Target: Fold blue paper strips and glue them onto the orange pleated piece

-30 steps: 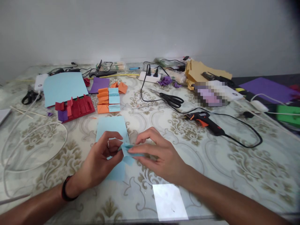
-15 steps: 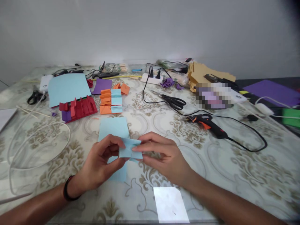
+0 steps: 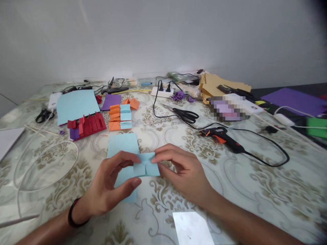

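Note:
A small folded light-blue paper (image 3: pixel 146 166) with creases across its front is held up between my two hands. My right hand (image 3: pixel 182 166) pinches its right side, fingers on the upper edge and thumb at the lower right. On the upper left corner, the bent fingers of my left hand (image 3: pixel 108 180) grip the paper, while the left thumb stands away below it. Under my left hand lies a larger light-blue sheet (image 3: pixel 123 143) on the table, partly covered by that hand.
Beyond the hands lie orange folded pieces (image 3: pixel 114 118), light-blue folded pieces (image 3: pixel 126 116) and a red folded strip (image 3: pixel 89 125). Scissors (image 3: pixel 186 115) and a hot glue gun (image 3: pixel 224 137) with its cable lie rightward. A power strip (image 3: pixel 162 92) stands at the back, and a white square (image 3: pixel 192 228) in front.
My left thumb has come away from the folded paper and dropped below it. The paper has shifted slightly right and its creased front shows more. The view has tilted up a little.

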### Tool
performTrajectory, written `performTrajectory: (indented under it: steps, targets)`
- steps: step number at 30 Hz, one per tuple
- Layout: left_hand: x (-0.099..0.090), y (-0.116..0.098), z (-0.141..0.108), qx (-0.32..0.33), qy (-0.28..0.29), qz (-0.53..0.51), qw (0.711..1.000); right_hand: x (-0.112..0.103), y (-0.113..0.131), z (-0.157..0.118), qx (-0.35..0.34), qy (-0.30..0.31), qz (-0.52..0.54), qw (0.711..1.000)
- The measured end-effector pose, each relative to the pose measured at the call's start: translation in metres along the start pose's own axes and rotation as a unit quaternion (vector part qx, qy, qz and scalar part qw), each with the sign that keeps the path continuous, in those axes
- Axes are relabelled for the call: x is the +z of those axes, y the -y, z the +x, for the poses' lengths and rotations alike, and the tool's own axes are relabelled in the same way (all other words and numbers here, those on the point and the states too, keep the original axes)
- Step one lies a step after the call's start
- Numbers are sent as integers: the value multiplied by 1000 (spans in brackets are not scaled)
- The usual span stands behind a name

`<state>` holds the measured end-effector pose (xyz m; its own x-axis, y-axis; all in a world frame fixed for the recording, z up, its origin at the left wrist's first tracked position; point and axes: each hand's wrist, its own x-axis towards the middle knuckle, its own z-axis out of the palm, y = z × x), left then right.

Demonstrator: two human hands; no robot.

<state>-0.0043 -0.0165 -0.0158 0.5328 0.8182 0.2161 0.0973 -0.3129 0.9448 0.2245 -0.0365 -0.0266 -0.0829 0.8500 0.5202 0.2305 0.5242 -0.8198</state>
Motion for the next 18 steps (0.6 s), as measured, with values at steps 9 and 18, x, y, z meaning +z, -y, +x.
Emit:
performTrajectory:
  steps: [9,18]
  targets:
    - [-2,3,-8,25,22,93,995,-2,-4,-3,-20,46,-1,999]
    - [-1,-4,-4,67,-63,142,986,0,-3,-5,25,92,51,994]
